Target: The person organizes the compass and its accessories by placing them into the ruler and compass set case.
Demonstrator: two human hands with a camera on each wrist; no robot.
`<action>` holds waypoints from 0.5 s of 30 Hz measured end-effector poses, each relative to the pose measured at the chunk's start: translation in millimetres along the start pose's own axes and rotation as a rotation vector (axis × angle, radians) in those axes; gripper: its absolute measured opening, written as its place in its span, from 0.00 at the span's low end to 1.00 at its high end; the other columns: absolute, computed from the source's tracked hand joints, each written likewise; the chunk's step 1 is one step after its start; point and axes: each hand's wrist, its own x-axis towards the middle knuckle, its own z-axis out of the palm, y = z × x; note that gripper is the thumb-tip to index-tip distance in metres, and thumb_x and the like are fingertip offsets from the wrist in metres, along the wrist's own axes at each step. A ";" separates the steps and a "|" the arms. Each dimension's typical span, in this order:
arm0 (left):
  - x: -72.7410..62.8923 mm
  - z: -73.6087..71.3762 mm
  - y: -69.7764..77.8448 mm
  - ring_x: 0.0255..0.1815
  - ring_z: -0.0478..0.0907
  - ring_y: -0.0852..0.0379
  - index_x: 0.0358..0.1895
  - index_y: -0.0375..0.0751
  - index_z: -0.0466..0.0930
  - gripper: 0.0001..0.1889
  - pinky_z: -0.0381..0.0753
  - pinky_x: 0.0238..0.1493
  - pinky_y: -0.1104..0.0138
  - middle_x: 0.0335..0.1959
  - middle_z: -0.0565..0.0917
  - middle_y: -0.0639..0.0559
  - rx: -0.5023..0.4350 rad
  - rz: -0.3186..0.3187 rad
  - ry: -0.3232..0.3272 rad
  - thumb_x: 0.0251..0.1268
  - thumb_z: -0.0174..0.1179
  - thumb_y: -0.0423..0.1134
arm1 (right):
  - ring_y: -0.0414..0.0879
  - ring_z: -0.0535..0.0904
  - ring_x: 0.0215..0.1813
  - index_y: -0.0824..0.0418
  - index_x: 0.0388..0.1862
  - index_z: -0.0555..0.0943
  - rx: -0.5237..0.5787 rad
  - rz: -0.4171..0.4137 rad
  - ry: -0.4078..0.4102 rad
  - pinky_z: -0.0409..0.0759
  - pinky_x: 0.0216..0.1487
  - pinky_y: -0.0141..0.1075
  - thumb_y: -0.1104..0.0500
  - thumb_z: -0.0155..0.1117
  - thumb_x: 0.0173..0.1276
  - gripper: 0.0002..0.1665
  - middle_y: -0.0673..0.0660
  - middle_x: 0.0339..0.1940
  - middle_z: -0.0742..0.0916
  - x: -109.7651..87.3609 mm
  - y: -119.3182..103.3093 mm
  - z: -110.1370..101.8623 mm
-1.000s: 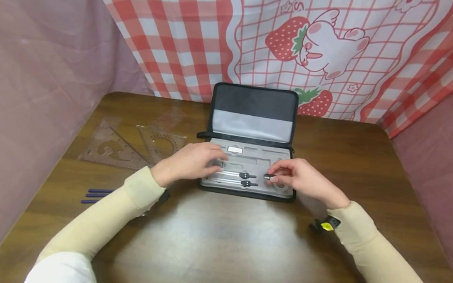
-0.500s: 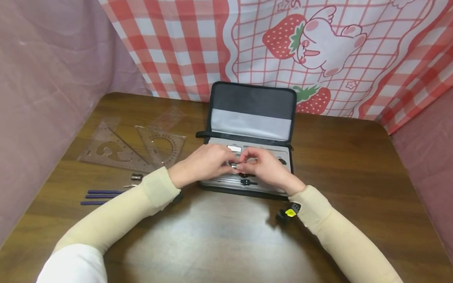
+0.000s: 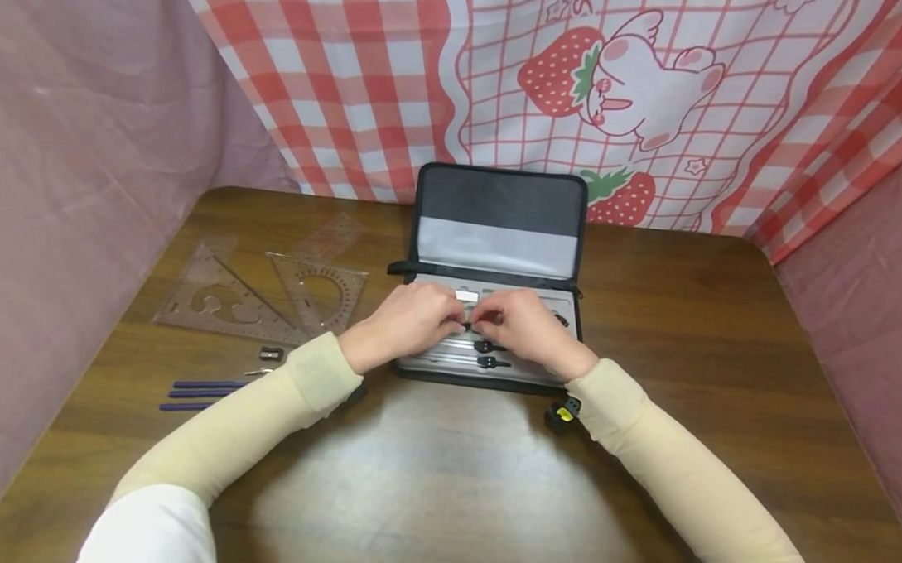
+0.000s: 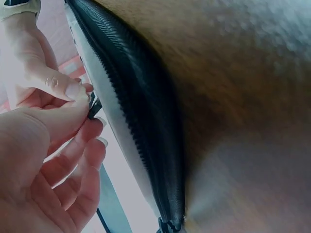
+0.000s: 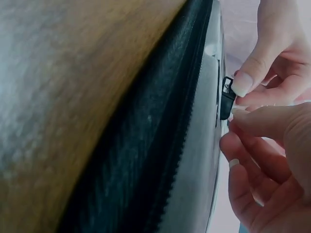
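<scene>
Over the tray of an open zip case (image 3: 503,173), both hands meet at a small black piece with a silver inset (image 5: 227,99). The left hand (image 3: 420,318) pinches it between thumb and fingers. From the other side the right hand (image 3: 527,326) pinches it too, thumb at its lower end in the right wrist view. In the left wrist view only a dark bit of it shows between the fingertips. Below the hands, two silver compasses (image 3: 448,358) with black heads lie in the grey tray. A white eraser (image 3: 466,296) sits in its slot behind the fingers.
Left of the case lie clear set squares (image 3: 219,298), a small sharpener (image 3: 271,354), a thin metal piece (image 3: 257,372) and several dark blue pencils (image 3: 204,394). The case lid stands up against the checked cloth (image 3: 369,71) at the table's back edge.
The right hand has brought the black piece leftward from the right side of the tray to the left hand. The left hand has moved slightly right, its fingers now closed on the piece.
</scene>
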 end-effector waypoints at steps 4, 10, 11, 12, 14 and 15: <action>2.7 0.3 0.4 0.33 0.81 0.57 0.36 0.51 0.89 0.03 0.80 0.32 0.58 0.29 0.83 0.59 -0.012 -0.002 -0.012 0.66 0.66 0.41 | 0.42 0.83 0.39 0.56 0.36 0.89 -0.010 0.037 -0.013 0.80 0.46 0.39 0.65 0.72 0.62 0.06 0.49 0.35 0.89 0.6 2.9 -0.2; 6.4 0.2 1.2 0.35 0.82 0.57 0.38 0.52 0.90 0.04 0.81 0.35 0.59 0.31 0.85 0.59 -0.020 -0.008 -0.021 0.67 0.66 0.40 | 0.43 0.83 0.41 0.56 0.35 0.90 -0.001 0.019 -0.010 0.79 0.48 0.41 0.65 0.74 0.61 0.05 0.49 0.35 0.89 0.1 4.1 0.0; 6.9 0.4 1.5 0.35 0.82 0.57 0.38 0.52 0.90 0.04 0.81 0.36 0.59 0.32 0.85 0.59 -0.018 -0.009 -0.019 0.68 0.66 0.40 | 0.44 0.83 0.40 0.56 0.35 0.90 -0.002 0.007 -0.011 0.79 0.48 0.41 0.64 0.75 0.60 0.05 0.49 0.35 0.89 0.4 4.2 0.6; 7.4 0.7 1.9 0.35 0.82 0.57 0.38 0.53 0.90 0.04 0.81 0.35 0.59 0.32 0.86 0.59 -0.012 -0.010 -0.018 0.67 0.66 0.40 | 0.44 0.83 0.40 0.56 0.34 0.90 -0.006 -0.002 -0.013 0.80 0.48 0.41 0.64 0.75 0.60 0.05 0.49 0.34 0.88 0.7 4.4 1.3; 8.4 1.5 2.9 0.35 0.82 0.57 0.37 0.55 0.91 0.04 0.80 0.34 0.58 0.31 0.85 0.60 0.004 -0.015 -0.014 0.67 0.66 0.41 | 0.43 0.83 0.39 0.57 0.34 0.90 -0.015 -0.010 -0.019 0.80 0.47 0.40 0.63 0.76 0.60 0.04 0.49 0.33 0.88 1.2 4.6 2.6; 8.8 1.8 3.4 0.34 0.82 0.57 0.37 0.56 0.90 0.04 0.80 0.32 0.58 0.31 0.85 0.60 0.013 -0.017 -0.011 0.67 0.66 0.41 | 0.43 0.83 0.38 0.57 0.34 0.90 -0.019 -0.008 -0.023 0.80 0.46 0.40 0.63 0.76 0.60 0.04 0.49 0.33 0.88 1.2 5.0 3.0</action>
